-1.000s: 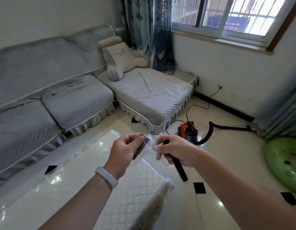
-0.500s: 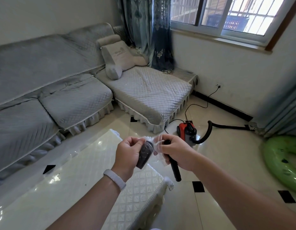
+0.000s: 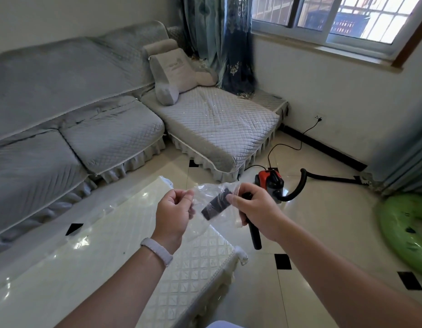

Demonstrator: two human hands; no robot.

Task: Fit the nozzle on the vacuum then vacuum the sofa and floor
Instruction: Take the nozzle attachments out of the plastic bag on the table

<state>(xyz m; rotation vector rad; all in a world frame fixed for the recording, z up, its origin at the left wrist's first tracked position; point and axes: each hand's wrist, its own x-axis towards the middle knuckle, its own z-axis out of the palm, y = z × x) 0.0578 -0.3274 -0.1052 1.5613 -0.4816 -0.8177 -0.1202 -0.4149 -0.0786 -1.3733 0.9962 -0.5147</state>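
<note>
A black nozzle (image 3: 216, 205) hangs inside a clear plastic bag (image 3: 205, 189) stretched between my hands above the table's near corner. My left hand (image 3: 173, 213) pinches the bag's left edge with curled fingers. My right hand (image 3: 253, 210) pinches the bag's right edge and also grips a black vacuum tube (image 3: 255, 234) that points down. The red and black vacuum cleaner (image 3: 270, 181) sits on the floor beyond, its black hose (image 3: 300, 188) curving right. The grey quilted sofa (image 3: 110, 129) fills the left and back.
A white table (image 3: 106, 261) under clear film lies below my arms. A grey back cushion (image 3: 175, 74) stands on the sofa's chaise. The power cord (image 3: 297, 140) runs to a wall socket. A green inflatable ring (image 3: 408, 230) lies at the right on the tiled floor.
My hands have drawn apart, stretching the bag open. The left hand no longer clasps the nozzle through the plastic; the nozzle now hangs between the hands, nearer the right.
</note>
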